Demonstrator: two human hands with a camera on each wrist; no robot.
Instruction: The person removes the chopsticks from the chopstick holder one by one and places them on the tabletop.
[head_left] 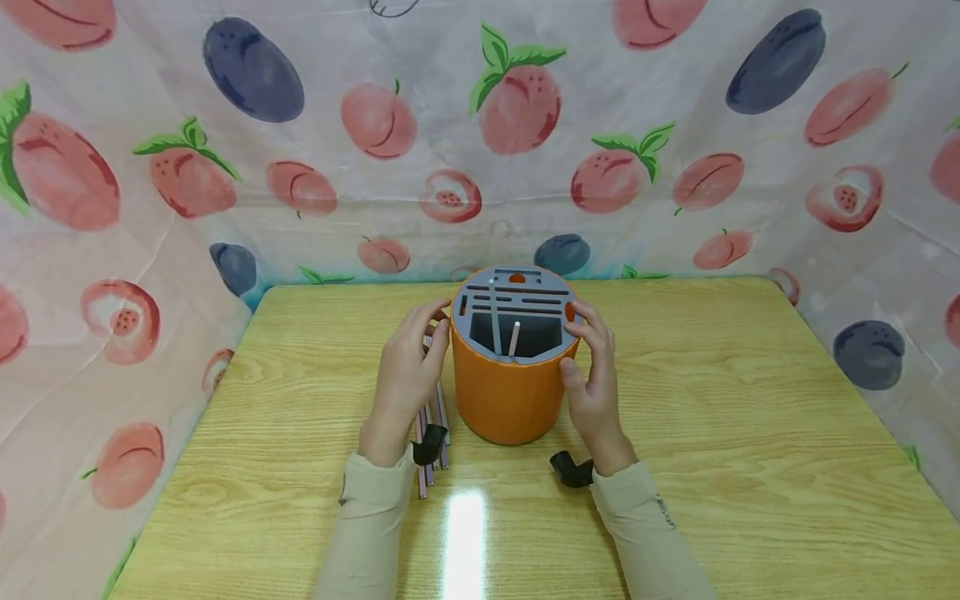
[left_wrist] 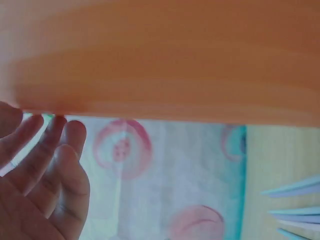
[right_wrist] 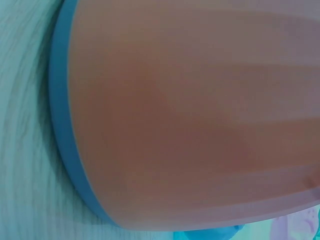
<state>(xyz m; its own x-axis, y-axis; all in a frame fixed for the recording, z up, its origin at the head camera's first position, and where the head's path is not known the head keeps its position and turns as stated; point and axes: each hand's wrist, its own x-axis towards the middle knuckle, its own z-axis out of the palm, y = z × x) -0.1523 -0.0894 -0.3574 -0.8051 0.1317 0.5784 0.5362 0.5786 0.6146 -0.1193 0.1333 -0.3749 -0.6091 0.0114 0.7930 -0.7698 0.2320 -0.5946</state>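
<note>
An orange, round knife holder (head_left: 506,400) with a grey slotted top (head_left: 517,292) stands upright on the table between both hands. Two thin sticks lean out of its wide front opening: a long grey one (head_left: 495,321) and a short pale one (head_left: 514,337). My left hand (head_left: 408,358) is at its left side, relaxed fingertips right at the upper edge. On the other side, my right hand (head_left: 597,375) grips the rim, fingers over the top edge and thumb against the orange wall. In the right wrist view the orange wall (right_wrist: 190,120) hides most of the hand.
Several thin pink and lilac sticks (head_left: 422,475) lie beside the holder, partly under the left wrist. The wooden table (head_left: 750,417) ends at a fruit-printed cloth (head_left: 450,117) behind. A black mount (head_left: 430,444) sits at the left wrist, another black mount (head_left: 572,471) at the right.
</note>
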